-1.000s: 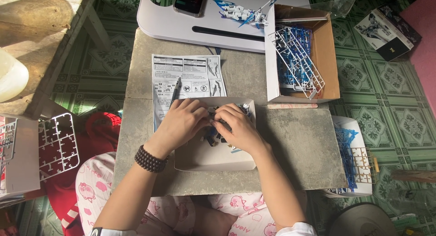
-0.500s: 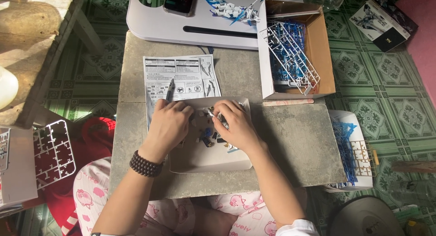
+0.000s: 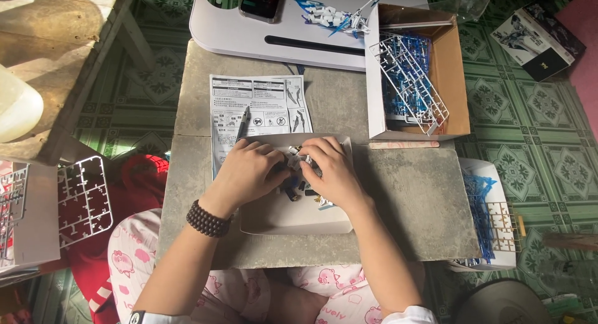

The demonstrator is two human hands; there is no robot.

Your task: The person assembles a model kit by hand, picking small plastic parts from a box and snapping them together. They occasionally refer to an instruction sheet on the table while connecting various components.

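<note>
Your knees in pink patterned trousers [image 3: 249, 286] sit at six o'clock, nearest the camera, tucked under a low grey stone table [image 3: 405, 205]. Your two forearms reach up from there and meet at the centre of the view.

Your left hand [image 3: 249, 171], with a dark bead bracelet [image 3: 207, 218] at the wrist, and your right hand [image 3: 333, 171] are curled toward each other over a shallow white cardboard tray [image 3: 293, 218]. Both sets of fingers are bent closed around a small model assembly [image 3: 298, 174] of dark and white plastic pieces, pinched between the two hands. Most of it is hidden by your fingers, so its long axis and which way it points cannot be told.

Just beyond your left hand, at eleven o'clock, a printed instruction sheet [image 3: 258, 106] lies flat, and a dark pen-like tool [image 3: 242, 124] rests on it, its long axis running roughly six to twelve o'clock.

At two o'clock an open brown cardboard box [image 3: 451, 68] holds blue and white plastic part frames [image 3: 408, 81].

Farthest away, at twelve o'clock, a white lap tray [image 3: 249, 37] carries a dark phone [image 3: 261, 1] and a partly built white and blue model figure [image 3: 336, 15].
</note>
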